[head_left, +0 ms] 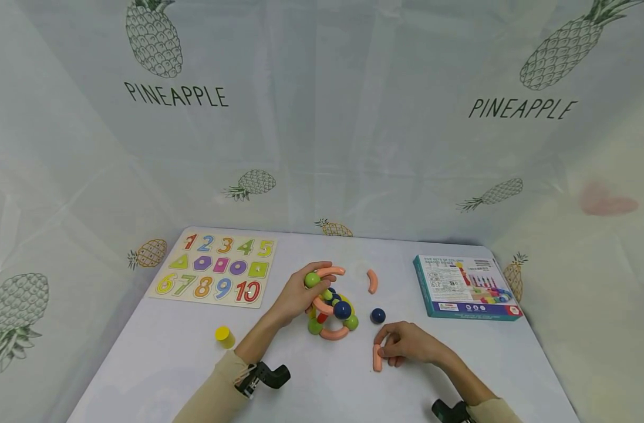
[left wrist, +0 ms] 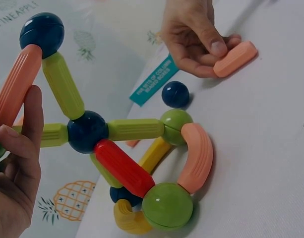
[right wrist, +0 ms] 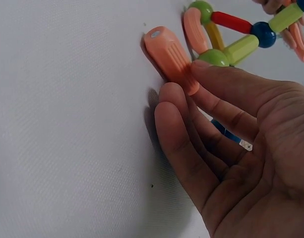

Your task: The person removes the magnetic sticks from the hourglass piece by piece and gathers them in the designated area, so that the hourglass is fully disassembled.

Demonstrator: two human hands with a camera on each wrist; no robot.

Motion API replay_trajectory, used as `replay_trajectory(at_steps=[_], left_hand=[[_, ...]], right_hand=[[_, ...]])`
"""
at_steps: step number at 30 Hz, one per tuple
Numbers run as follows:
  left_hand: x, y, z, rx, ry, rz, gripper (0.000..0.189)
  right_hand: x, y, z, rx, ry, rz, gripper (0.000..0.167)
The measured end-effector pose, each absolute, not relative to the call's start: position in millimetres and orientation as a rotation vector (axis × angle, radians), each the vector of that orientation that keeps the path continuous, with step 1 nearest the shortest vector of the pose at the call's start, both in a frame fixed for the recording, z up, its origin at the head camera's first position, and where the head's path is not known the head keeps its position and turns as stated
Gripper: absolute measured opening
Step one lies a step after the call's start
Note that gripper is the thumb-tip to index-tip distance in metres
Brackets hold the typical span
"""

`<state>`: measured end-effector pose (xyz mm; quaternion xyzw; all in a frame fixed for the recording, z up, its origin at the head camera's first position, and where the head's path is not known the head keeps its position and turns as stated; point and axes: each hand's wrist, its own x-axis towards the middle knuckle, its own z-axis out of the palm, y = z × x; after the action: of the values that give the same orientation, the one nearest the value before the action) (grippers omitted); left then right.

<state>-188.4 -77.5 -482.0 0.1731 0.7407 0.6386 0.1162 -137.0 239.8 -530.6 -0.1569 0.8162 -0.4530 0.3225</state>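
Observation:
My left hand (head_left: 296, 294) grips a curved salmon stick (left wrist: 15, 84) on the upper part of a ball-and-stick model (left wrist: 124, 166). This model joins blue and green balls with light green, red, yellow and salmon sticks, and its lower part is close over the white table. To the right of it, my right hand (head_left: 410, 342) pinches a loose salmon stick (right wrist: 169, 54) between thumb and fingers, low at the tabletop. One end of that stick, with a small metal-looking disc, points away from the fingers in the right wrist view. A loose blue ball (head_left: 377, 316) lies between the model and my right hand.
Behind the blue ball lies another curved salmon stick (head_left: 372, 281). A number-and-shape board (head_left: 211, 302) is at the back left, a toy box (head_left: 467, 288) at the back right. Near my left forearm stands a yellow cylinder (head_left: 225, 336). A pineapple-print sheet (head_left: 353, 117) hangs behind the table.

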Motion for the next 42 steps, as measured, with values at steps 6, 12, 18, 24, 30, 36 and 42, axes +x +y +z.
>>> replay_trajectory(at_steps=[6, 12, 18, 24, 30, 36, 42], left_hand=[[-188.5, -77.8, -481.5, 0.515, 2.176, 1.862, 0.042], [-188.2, -78.1, -481.5, 0.513, 2.175, 1.861, 0.042], [-188.2, -78.4, -482.2, 0.503, 2.174, 1.860, 0.042], [-188.2, -76.9, -482.6, 0.464, 2.194, 1.840, 0.043], [-190.1, -75.7, -483.8, 0.448, 2.188, 1.851, 0.043], [-190.4, -76.7, -483.6, 0.436, 2.156, 1.859, 0.043], [-187.4, -78.6, -481.5, 0.401, 2.125, 1.889, 0.052]], right_hand=[[-138.6, 240.7, -531.8, -0.413, 2.132, -1.188, 0.021], [-145.3, 244.6, -512.8, -0.415, 2.114, -1.229, 0.025], [-166.8, 235.3, -480.4, -0.457, 2.158, -1.386, 0.030], [-193.3, 206.9, -457.4, -0.506, 2.322, -1.559, 0.032], [-215.5, 170.9, -454.5, -0.489, 2.357, -1.532, 0.043], [-228.7, 147.8, -457.6, -0.526, 2.311, -1.491, 0.040], [-234.0, 140.2, -455.6, -0.619, 2.372, -1.399, 0.030]])
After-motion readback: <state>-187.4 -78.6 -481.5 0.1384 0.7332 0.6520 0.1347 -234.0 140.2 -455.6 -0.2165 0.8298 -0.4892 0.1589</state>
